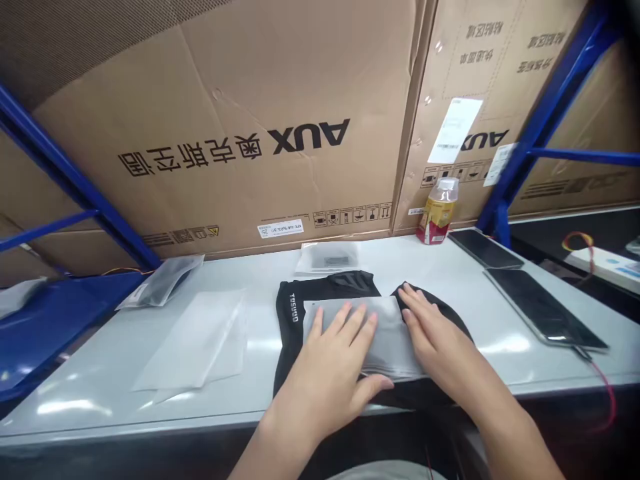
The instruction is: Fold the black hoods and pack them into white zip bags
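A black garment with white lettering (287, 333) lies on the white table near its front edge. On top of it rests a frosted translucent plastic bag (387, 320), lying flat. My left hand (335, 360) is spread over the bag with its fingers apart, pressing on its left and middle part. At the bag's right edge, my right hand (430, 333) lies with fingers stretched out, touching the bag and the black fabric beside it. Part of the garment is hidden under the bag and both hands.
Loose frosted bags (200, 343) lie at left, another bag (163, 280) behind them, and a packet (327, 257) at the back. A drink bottle (439, 210) and two dark phones (540, 303) are at right. Large cartons (240, 87) and blue frame posts (540, 127) stand behind.
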Motion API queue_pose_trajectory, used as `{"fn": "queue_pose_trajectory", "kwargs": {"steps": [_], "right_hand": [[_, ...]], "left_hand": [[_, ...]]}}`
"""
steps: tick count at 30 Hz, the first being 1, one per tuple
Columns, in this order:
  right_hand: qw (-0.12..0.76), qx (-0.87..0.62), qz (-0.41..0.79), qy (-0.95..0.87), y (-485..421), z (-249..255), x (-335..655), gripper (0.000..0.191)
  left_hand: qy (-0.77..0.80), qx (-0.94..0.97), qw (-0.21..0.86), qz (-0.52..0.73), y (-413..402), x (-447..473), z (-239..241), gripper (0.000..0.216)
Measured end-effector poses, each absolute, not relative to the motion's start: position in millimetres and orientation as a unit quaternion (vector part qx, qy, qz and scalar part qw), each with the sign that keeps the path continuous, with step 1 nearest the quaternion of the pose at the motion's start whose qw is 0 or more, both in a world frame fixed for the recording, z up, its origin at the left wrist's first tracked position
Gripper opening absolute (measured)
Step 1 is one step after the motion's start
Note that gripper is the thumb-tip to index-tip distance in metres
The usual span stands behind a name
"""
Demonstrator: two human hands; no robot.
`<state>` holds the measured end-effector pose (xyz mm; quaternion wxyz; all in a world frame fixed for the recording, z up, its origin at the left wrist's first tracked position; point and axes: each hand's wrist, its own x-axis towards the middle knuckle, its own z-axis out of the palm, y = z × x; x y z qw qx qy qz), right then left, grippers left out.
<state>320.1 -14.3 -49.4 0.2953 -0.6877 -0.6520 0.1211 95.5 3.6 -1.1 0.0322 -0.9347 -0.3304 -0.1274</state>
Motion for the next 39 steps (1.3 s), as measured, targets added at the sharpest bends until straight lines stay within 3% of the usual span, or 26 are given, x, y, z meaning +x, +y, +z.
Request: {"fn": "queue_pose_trajectory", "kwargs": {"steps": [3,8,15,20,25,30,35,39], "right_hand": [[0.352,-0.669,0.144,-0.639,-16,-55,334,0.054],[0.399,-0.666,0.166,-0.609,-19,-59,347,0.049],[0.371,-0.665,0.149,-0.63,-19,-62,346,0.047],[0.355,-0.662,0.149,-0.643,-19,-63,350,0.048],[0.334,-0.663,0.152,-0.653,-22,-62,349,0.05],[0.318,-0.663,0.161,-0.658,-22,-61,348,0.052],[0.325,-0.657,0.157,-0.662,-22,-65,348,0.051],[0.331,-0.647,0.149,-0.67,-23,-68,349,0.049]], "left_hand": [[-0.294,-0.942,0.068,-0.147,5,89,0,0.072],[-0.223,-0.919,0.177,-0.273,10,79,-6,0.029],[-0.333,-0.918,0.173,-0.13,-10,99,-18,0.059],[-0.294,-0.921,0.22,-0.132,4,100,-9,0.049],[-0.306,-0.906,0.179,-0.232,48,88,37,0.036],[-0.378,-0.857,0.24,-0.256,116,100,76,0.042],[-0.425,-0.876,0.185,-0.136,177,129,53,0.044],[-0.421,-0.892,0.139,-0.092,158,122,23,0.051]]}}
